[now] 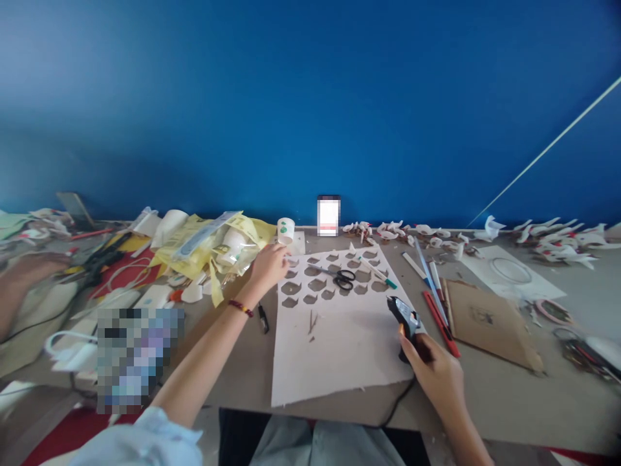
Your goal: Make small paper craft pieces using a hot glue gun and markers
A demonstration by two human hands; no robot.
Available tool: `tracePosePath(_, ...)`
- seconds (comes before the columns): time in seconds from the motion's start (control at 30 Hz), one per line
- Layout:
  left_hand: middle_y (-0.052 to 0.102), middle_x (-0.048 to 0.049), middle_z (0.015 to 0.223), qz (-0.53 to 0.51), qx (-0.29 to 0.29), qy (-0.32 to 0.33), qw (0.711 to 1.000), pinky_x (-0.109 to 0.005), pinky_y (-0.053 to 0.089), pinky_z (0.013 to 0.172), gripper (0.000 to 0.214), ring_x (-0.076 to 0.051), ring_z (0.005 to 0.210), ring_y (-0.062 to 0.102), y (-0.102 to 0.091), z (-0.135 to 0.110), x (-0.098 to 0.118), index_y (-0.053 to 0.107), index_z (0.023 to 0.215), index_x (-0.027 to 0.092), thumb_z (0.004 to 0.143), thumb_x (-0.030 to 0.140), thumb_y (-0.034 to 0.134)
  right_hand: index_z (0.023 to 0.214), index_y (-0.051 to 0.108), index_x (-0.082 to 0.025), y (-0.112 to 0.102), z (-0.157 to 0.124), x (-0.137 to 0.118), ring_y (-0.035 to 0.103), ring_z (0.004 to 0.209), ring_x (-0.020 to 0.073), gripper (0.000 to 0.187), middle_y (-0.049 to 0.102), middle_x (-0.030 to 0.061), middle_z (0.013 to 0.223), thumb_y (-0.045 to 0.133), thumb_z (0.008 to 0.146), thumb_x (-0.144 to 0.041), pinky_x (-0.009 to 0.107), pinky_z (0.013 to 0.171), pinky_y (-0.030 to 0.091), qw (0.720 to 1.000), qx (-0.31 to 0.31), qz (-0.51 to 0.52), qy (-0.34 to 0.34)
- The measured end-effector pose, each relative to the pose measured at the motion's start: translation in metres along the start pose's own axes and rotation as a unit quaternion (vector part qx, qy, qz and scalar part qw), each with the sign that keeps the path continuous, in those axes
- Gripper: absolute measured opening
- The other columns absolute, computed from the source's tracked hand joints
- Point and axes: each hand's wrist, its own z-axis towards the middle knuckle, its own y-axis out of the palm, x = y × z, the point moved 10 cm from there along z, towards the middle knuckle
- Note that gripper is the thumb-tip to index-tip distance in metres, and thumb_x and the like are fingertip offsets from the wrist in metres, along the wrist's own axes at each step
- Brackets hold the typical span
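My left hand (272,264) reaches to the far left corner of a white sheet (339,349) with several leaf- or fish-shaped cut-outs. Its fingers are curled together beside a small white card (298,243) and a white paper cup (286,230) with green marks; what they pinch, if anything, is hidden. In my right hand (434,366) is a black corded glue gun (406,319), gripped by its handle over the sheet's right edge, nozzle pointing away. Black-handled scissors (342,278) and a green-capped marker (381,273) lie on the cut-outs.
A black cutter (262,318) lies left of the sheet. To the right are a red cutter (440,323) and cardboard (490,320). White paper birds (563,239) line the back, beside a lit phone (328,216). Yellow packaging (189,249) and another person's hand (41,266) are left.
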Motion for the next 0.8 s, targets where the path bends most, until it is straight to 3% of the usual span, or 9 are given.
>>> tracePosePath(0.13, 0.06, -0.0072, 0.113, -0.064, -0.061, 0.161, 0.983, -0.034, 0.045, 0.089, 0.027, -0.02, 0.103, 0.054, 0.034, 0.008, 0.082, 0.061, 0.107, 0.019, 0.086, 0.022, 0.044, 0.057, 0.052, -0.02, -0.001, 0.0, 0.0, 0.044, 0.042, 0.0108, 0.05, 0.05, -0.0013, 0.047, 0.045, 0.076, -0.066, 0.02, 0.043, 0.033, 1.0, 0.0, 0.007, 0.0)
tracePosePath(0.23, 0.06, -0.0099, 0.111, -0.06, -0.093, 0.225, 0.968, -0.037, 0.043, 0.092, 0.027, -0.022, 0.107, 0.052, 0.059, 0.01, 0.117, 0.061, 0.108, 0.018, 0.086, 0.024, 0.047, 0.058, 0.053, -0.019, -0.004, 0.0, -0.003, 0.045, 0.043, 0.0111, 0.051, 0.05, -0.0009, 0.047, 0.044, 0.077, -0.066, 0.02, 0.043, 0.033, 1.0, 0.008, 0.019, -0.004)
tracePosePath(0.33, 0.058, -0.0111, 0.114, -0.078, -0.108, 0.228, 0.965, -0.04, 0.042, 0.094, 0.033, -0.025, 0.111, 0.051, 0.073, 0.015, 0.126, 0.059, 0.111, 0.018, 0.084, 0.035, 0.053, 0.057, 0.052, -0.019, -0.004, 0.0, -0.005, 0.044, 0.042, 0.0108, 0.052, 0.049, -0.0012, 0.045, 0.043, 0.077, -0.066, 0.02, 0.043, 0.033, 1.0, 0.003, 0.018, -0.004)
tracePosePath(0.43, 0.055, -0.0117, 0.121, -0.127, -0.144, 0.218, 0.957, -0.042, 0.04, 0.097, 0.054, -0.028, 0.116, 0.047, 0.083, 0.017, 0.128, 0.055, 0.119, 0.019, 0.074, 0.047, 0.063, 0.057, 0.051, -0.019, -0.003, 0.0, -0.004, 0.043, 0.042, 0.0104, 0.051, 0.049, -0.0016, 0.045, 0.045, 0.076, -0.067, 0.02, 0.043, 0.033, 1.0, -0.001, 0.012, 0.001)
tracePosePath(0.57, 0.049, -0.0138, 0.128, -0.175, -0.167, 0.172, 0.955, -0.043, 0.039, 0.1, 0.057, -0.03, 0.12, 0.044, 0.091, 0.018, 0.124, 0.055, 0.117, 0.018, 0.067, 0.042, 0.071, 0.058, 0.052, -0.02, 0.002, 0.0, 0.001, 0.046, 0.043, 0.0108, 0.05, 0.05, -0.0017, 0.047, 0.045, 0.076, -0.066, 0.02, 0.043, 0.033, 1.0, -0.012, 0.011, 0.005)
tracePosePath(0.7, 0.038, -0.0147, 0.138, -0.244, -0.152, 0.124, 0.95, -0.046, 0.036, 0.104, 0.061, -0.032, 0.129, 0.034, 0.08, 0.015, 0.122, 0.05, 0.118, 0.019, 0.064, 0.036, 0.073, 0.057, 0.052, -0.02, 0.002, 0.0, 0.003, 0.046, 0.043, 0.0117, 0.051, 0.05, -0.0012, 0.046, 0.045, 0.075, -0.067, 0.021, 0.043, 0.034, 1.0, -0.01, 0.003, 0.01)
tracePosePath(0.8, 0.05, -0.0114, 0.125, -0.364, -0.134, 0.091, 0.917, -0.039, 0.046, 0.093, 0.062, -0.023, 0.112, 0.052, 0.054, 0.014, 0.116, 0.037, 0.126, 0.023, 0.072, 0.039, 0.065, 0.057, 0.051, -0.02, 0.001, 0.0, 0.001, 0.047, 0.043, 0.0116, 0.05, 0.051, -0.0013, 0.047, 0.045, 0.075, -0.066, 0.021, 0.044, 0.034, 1.0, -0.008, 0.0, 0.006)
